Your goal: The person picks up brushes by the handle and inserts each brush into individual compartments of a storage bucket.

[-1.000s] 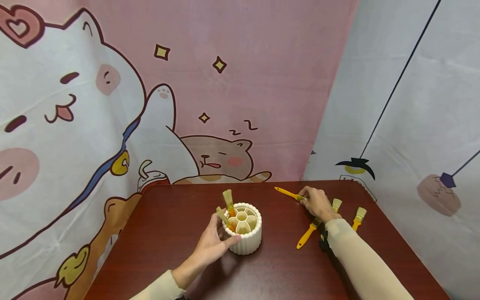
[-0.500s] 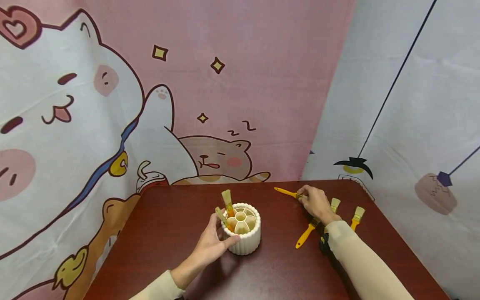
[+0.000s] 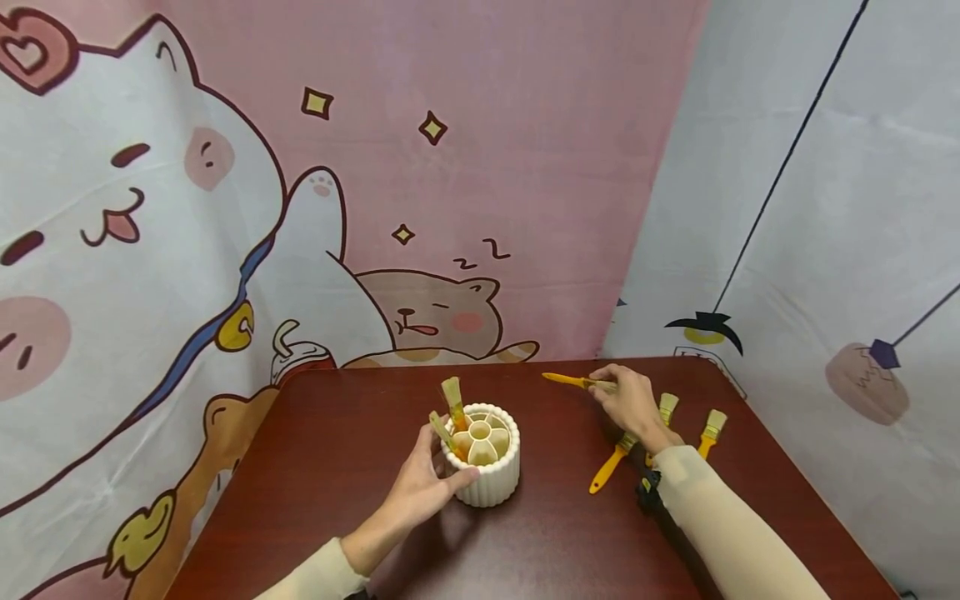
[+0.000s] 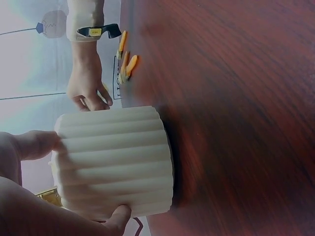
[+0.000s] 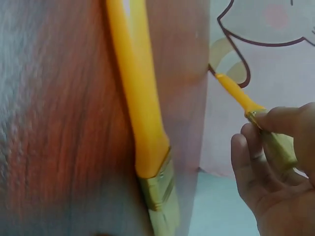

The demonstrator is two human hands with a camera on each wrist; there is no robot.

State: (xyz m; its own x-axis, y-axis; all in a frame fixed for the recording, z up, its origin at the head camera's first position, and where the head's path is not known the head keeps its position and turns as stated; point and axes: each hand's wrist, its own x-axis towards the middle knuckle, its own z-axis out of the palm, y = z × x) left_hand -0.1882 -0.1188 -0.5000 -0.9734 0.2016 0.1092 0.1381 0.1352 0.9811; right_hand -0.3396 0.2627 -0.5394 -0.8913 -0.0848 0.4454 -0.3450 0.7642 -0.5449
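Observation:
My left hand (image 3: 422,492) grips a round, ribbed cream brush holder (image 3: 491,485), thumb at the near side and fingers at the left. Its top is divided into petal-like compartments around a central ring. Two paintbrushes (image 3: 454,402) stand bristles up in compartments on its left side. Off to the right, my right hand (image 3: 630,407) pinches a yellow-handled paintbrush (image 3: 564,380) near its metal band; in the right wrist view its handle (image 5: 235,91) points away and its bristles lie by the palm. The holder's ribbed wall (image 4: 113,162) fills much of the left wrist view.
Loose paintbrushes lie on the dark red table (image 3: 337,475) under and beside my right forearm: one near brush (image 3: 609,471), one partly covered brush (image 3: 667,406), and one farther right (image 3: 709,432). A cartoon-printed cloth (image 3: 525,167) hangs behind the table's far edge.
My right hand has risen slightly with the pinched paintbrush, whose handle now lies more level. My left hand and the holder keep their place; the head view has shifted a little.

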